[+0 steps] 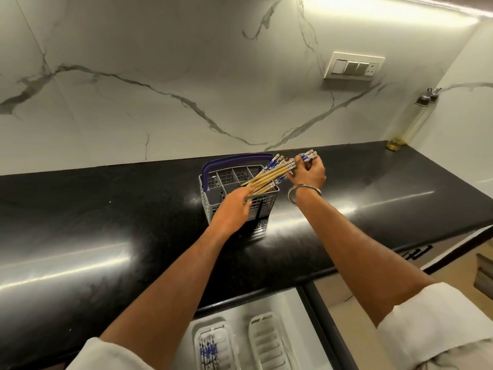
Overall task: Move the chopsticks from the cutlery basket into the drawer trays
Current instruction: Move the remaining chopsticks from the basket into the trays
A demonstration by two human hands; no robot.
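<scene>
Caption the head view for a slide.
Both hands gather blue-patterned bamboo chopsticks from grey plastic cutlery basket.

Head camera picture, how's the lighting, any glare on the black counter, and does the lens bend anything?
Head view: a bright strip light along the top edge washes out the marble wall there; long white glare streaks cross the black countertop; wide-angle distortion bows the counter's edge and stretches the forearms; the chopsticks and cutlery basket stay fairly sharp, while the drawer trays at the bottom look slightly soft.
</scene>
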